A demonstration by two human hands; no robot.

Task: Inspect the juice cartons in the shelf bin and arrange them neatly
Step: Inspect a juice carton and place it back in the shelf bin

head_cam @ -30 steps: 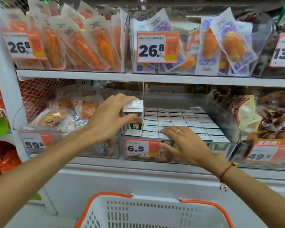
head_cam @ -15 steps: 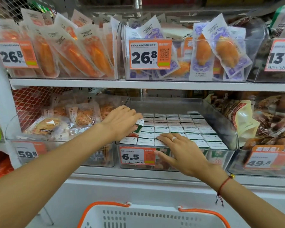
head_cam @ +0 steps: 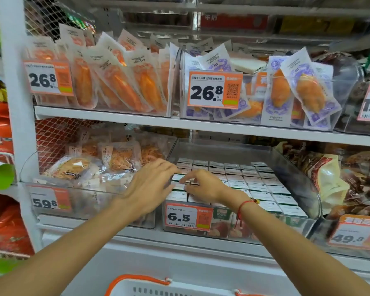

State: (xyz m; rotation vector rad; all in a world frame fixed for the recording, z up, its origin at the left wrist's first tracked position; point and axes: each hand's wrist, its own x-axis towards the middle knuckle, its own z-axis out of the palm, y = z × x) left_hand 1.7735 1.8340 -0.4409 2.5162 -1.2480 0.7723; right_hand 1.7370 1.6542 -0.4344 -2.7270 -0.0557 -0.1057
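At nine o'clock of the clear plastic shelf bin, the small white-topped juice cartons now sit level, the lifted one pushed back down; left hand curls against that column, right hand has shifted leftward, pinching a carton top.

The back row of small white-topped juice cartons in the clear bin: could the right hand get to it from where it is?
Probably yes. The clear plastic bin is open on top, and nothing lies between the right hand and the back row of small white-topped juice cartons.
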